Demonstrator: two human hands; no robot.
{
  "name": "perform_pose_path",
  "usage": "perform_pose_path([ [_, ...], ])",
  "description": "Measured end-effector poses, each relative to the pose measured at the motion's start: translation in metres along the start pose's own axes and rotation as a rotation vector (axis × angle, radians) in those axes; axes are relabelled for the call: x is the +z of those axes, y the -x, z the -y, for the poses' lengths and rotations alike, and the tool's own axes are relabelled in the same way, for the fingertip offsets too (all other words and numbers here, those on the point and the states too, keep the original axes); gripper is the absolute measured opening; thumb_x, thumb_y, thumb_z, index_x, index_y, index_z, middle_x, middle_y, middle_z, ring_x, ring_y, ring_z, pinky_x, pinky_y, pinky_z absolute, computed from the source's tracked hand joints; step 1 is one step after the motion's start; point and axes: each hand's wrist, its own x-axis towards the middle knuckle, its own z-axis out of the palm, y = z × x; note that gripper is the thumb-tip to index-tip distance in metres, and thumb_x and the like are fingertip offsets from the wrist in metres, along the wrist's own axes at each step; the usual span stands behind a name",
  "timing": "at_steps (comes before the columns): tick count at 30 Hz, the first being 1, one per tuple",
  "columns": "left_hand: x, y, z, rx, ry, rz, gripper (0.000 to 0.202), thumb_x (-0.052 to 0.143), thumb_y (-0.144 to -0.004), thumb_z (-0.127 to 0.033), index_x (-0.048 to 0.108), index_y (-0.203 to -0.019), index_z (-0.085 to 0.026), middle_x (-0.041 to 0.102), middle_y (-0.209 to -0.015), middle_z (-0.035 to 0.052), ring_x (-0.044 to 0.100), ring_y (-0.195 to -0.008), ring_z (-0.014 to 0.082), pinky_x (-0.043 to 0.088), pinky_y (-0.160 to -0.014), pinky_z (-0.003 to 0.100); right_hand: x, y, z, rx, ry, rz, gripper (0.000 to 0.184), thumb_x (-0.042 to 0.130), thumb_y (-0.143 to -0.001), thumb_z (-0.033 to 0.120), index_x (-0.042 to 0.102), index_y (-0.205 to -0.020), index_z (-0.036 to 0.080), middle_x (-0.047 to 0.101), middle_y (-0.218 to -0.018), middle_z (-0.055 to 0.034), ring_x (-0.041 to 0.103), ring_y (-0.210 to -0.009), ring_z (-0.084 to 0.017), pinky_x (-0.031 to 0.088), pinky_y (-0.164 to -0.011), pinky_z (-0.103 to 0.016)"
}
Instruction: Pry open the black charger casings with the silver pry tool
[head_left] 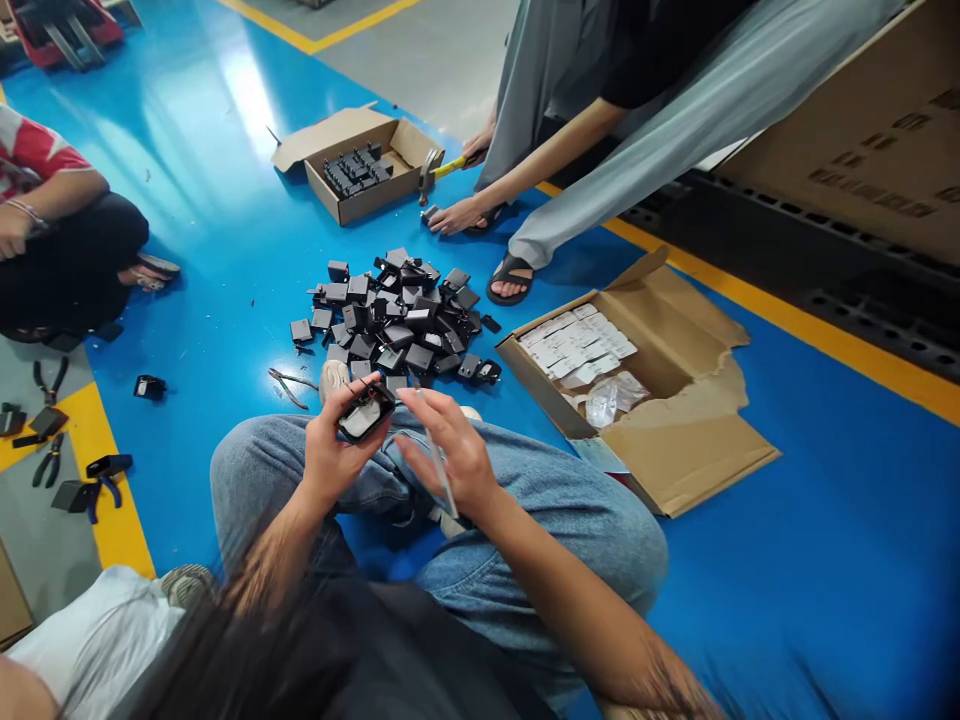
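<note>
My left hand (335, 462) is closed around a small black plastic case (367, 414), its open side facing up with a white part inside. Close to the right of it, my right hand (463, 452) has its fingers partly extended and grips a thin grey stick-like tool (442, 468); the tool's exact kind is unclear. Just beyond my hands lies a heap of black box-shaped plastic units (405, 315) on the blue floor. A pair of pliers (291, 384) rests at the heap's near left edge.
An open carton (679, 440) with white packets stands to my right. Farther off, a person holds a hammer (427, 178) beside a carton (358, 205) of black parts. Another person (60, 220) sits at left, near several pliers (51, 460) and a loose black unit (150, 387).
</note>
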Motion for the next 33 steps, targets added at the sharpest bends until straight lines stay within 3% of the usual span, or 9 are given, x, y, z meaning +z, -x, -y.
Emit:
perform_pose_path([
  [5, -0.009, -0.003, 0.007, 0.045, -0.08, -0.024, 0.047, 0.078, -0.084, -0.036, 0.062, -0.126, -0.025, 0.073, -0.127, 0.0058, 0.072, -0.112, 0.0221, 0.061, -0.098, 0.034, -0.02, -0.005, 0.008, 0.097, -0.153, -0.094, 0.044, 0.049, -0.098, 0.013, 0.057, -0.14, 0.027, 0.075, -0.1, -0.0034, 0.073, -0.088, -0.017, 0.063, -0.084, -0.033],
  [9, -0.009, -0.004, 0.005, 0.067, -0.121, 0.004, 0.047, 0.08, -0.082, -0.036, 0.065, -0.126, -0.027, 0.074, -0.124, 0.0043, 0.073, -0.109, 0.0224, 0.061, -0.097, 0.033, -0.021, -0.002, 0.016, 0.153, -0.25, -0.124, 0.029, 0.057, -0.092, 0.013, 0.064, -0.119, 0.023, 0.079, -0.097, -0.0042, 0.077, -0.091, -0.021, 0.064, -0.086, -0.04],
  [13, -0.01, -0.005, 0.003, 0.085, -0.148, 0.019, 0.049, 0.081, -0.08, -0.035, 0.067, -0.126, -0.028, 0.075, -0.122, 0.0031, 0.074, -0.107, 0.0228, 0.061, -0.096, 0.032, -0.019, -0.003, 0.02, 0.131, -0.187, -0.16, 0.018, 0.061, -0.089, 0.009, 0.068, -0.099, 0.022, 0.079, -0.102, -0.0072, 0.078, -0.085, -0.021, 0.066, -0.083, -0.039],
  [20, -0.013, -0.008, 0.003, 0.159, -0.21, 0.122, 0.046, 0.078, -0.084, -0.028, 0.066, -0.129, -0.026, 0.074, -0.125, 0.0035, 0.072, -0.112, 0.0218, 0.059, -0.1, 0.032, -0.021, -0.008, 0.019, 0.141, -0.077, -0.107, 0.013, 0.061, -0.092, 0.012, 0.068, -0.091, 0.022, 0.08, -0.096, -0.005, 0.077, -0.095, -0.022, 0.065, -0.086, -0.035],
  [25, -0.014, -0.009, 0.002, 0.162, -0.204, 0.184, 0.045, 0.076, -0.085, -0.032, 0.065, -0.128, -0.024, 0.073, -0.127, 0.0058, 0.071, -0.114, 0.0215, 0.058, -0.1, 0.032, -0.022, -0.01, 0.017, 0.163, -0.032, -0.066, 0.011, 0.061, -0.093, 0.012, 0.067, -0.087, 0.02, 0.079, -0.097, -0.0073, 0.077, -0.092, -0.02, 0.063, -0.086, -0.03],
  [33, -0.017, -0.014, -0.001, 0.231, -0.248, 0.216, 0.042, 0.074, -0.087, -0.026, 0.065, -0.127, -0.024, 0.073, -0.125, 0.0063, 0.07, -0.113, 0.0203, 0.056, -0.1, 0.032, -0.02, -0.008, 0.015, 0.27, -0.09, -0.009, 0.009, 0.06, -0.092, 0.014, 0.064, -0.089, 0.022, 0.079, -0.091, -0.0026, 0.077, -0.09, -0.018, 0.06, -0.083, -0.026],
])
